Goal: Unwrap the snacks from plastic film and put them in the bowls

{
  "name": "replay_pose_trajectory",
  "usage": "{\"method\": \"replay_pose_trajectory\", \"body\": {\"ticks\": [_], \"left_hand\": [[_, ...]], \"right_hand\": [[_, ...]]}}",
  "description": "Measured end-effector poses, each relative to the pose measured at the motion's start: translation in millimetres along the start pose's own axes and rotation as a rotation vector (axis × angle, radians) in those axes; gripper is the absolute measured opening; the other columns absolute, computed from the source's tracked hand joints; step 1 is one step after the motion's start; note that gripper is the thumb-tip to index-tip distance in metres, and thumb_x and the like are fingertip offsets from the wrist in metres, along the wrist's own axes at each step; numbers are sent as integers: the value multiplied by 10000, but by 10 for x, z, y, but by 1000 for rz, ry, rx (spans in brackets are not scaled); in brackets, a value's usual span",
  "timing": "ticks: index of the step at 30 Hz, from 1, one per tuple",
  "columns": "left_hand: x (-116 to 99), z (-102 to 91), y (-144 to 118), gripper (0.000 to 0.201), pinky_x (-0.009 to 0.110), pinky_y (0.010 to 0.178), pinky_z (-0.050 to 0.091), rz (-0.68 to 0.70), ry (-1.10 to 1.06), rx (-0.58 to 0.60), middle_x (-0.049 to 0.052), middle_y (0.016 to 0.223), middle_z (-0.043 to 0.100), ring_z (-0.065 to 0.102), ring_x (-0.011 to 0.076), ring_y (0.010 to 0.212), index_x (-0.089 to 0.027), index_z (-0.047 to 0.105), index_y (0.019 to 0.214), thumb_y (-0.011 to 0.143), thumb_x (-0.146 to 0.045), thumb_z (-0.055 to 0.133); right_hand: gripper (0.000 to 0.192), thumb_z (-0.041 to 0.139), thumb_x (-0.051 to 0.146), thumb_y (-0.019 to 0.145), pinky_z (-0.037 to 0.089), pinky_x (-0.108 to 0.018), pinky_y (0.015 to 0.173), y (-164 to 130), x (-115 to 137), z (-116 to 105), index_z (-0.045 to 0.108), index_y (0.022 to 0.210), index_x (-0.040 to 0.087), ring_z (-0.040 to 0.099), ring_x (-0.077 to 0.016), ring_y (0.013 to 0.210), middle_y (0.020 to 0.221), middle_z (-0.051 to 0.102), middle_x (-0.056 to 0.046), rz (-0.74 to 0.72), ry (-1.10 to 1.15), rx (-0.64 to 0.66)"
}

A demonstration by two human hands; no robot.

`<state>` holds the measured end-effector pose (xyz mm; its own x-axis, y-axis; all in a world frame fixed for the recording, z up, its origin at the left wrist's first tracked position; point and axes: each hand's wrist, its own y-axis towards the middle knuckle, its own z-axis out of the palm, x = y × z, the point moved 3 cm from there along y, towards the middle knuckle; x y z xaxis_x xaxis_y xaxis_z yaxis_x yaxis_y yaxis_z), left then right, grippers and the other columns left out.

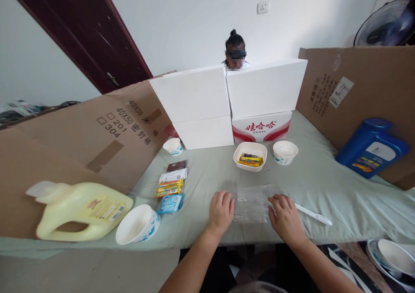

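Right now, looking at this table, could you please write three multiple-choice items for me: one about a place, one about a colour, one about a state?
1. Where do the snack bars lie?
A. in the white square bowl
B. inside the blue jug
C. on the white boxes

2. What colour is the jug lying on its side at the left?
A. red
B. pale yellow
C. black

3. How do the two hands stand?
A. both lifted in the air
B. both flat on the clear plastic bag
C. both gripping a bowl

Answers:
1 A: the snack bars show inside that bowl.
2 B: the jug by the cardboard wall is pale yellow.
3 B: the left hand and the right hand rest on the edges of the clear plastic bag, fingers spread.
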<state>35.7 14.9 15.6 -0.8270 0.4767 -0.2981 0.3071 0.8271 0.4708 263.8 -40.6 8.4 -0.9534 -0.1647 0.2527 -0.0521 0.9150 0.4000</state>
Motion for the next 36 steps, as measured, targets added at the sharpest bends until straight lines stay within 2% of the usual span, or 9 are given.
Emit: {"method": "replay_pose_trajectory", "body": {"ticks": [4,8,12,19,23,26,30,32,36], "left_hand": [[-277,188,-44,300,472,986,432,171,-73,258,103,1157,612,520,273,1151,-202,601,1159,925,-247,420],[-224,391,-103,518,543,1117,271,178,-37,365,123,1482,383,269,304,1400,-165,378,1421,931,-330,417],[-113,432,-125,648,584,1141,162,138,30,432,94,1557,242,152,328,1438,-205,255,1487,920,-459,439],[298,367,-155,708,602,1126,141,-48,97,368,127,1556,229,145,360,1435,-213,286,1476,876,-531,486],[627,136,-218,667,627,1097,185,-186,137,261,193,1520,286,184,402,1413,-144,351,1436,874,-470,501],[622,-130,-283,494,561,1095,275,-58,62,249,174,1418,440,302,361,1370,-145,503,1314,894,-406,482],[383,-348,-414,341,467,1073,377,271,-132,463,82,1220,599,456,283,1250,-226,618,1129,797,-305,617],[330,-375,-458,348,452,1062,402,306,-173,506,69,1201,612,472,267,1234,-227,615,1114,766,-222,622],[365,-343,-472,323,427,1034,439,300,-194,425,77,1210,605,500,226,1207,-199,606,1069,795,-77,486]], "right_hand": [[375,366,166,915,363,-420,1044,160,314,208,623,1188,151,470,-264,1227,1238,604,-123,-157,46,55],[472,409,258,907,293,-467,1100,206,380,545,498,1352,132,336,-281,1369,1423,478,-126,-170,16,161],[613,420,421,901,225,-502,1125,164,276,676,382,1435,123,249,-313,1409,1507,342,-129,-95,-22,240],[691,404,524,898,200,-535,1123,140,33,575,371,1437,93,242,-344,1405,1506,329,-156,43,-82,212],[660,401,513,912,270,-511,1111,34,-227,355,417,1403,72,243,-329,1408,1491,358,-177,38,-25,151],[603,455,518,900,323,-469,1102,-104,-362,118,472,1373,145,264,-289,1406,1476,403,-130,-160,105,201],[389,532,435,887,365,-436,1085,-268,-411,-66,606,1228,263,405,-249,1331,1347,561,-55,-348,228,372],[289,463,336,935,397,-395,1061,-289,-401,-81,648,1145,264,475,-211,1272,1267,620,-39,-342,252,375],[285,383,234,959,446,-381,995,-238,-352,-57,660,1027,236,567,-194,1142,1134,678,-45,-334,291,312]]}}
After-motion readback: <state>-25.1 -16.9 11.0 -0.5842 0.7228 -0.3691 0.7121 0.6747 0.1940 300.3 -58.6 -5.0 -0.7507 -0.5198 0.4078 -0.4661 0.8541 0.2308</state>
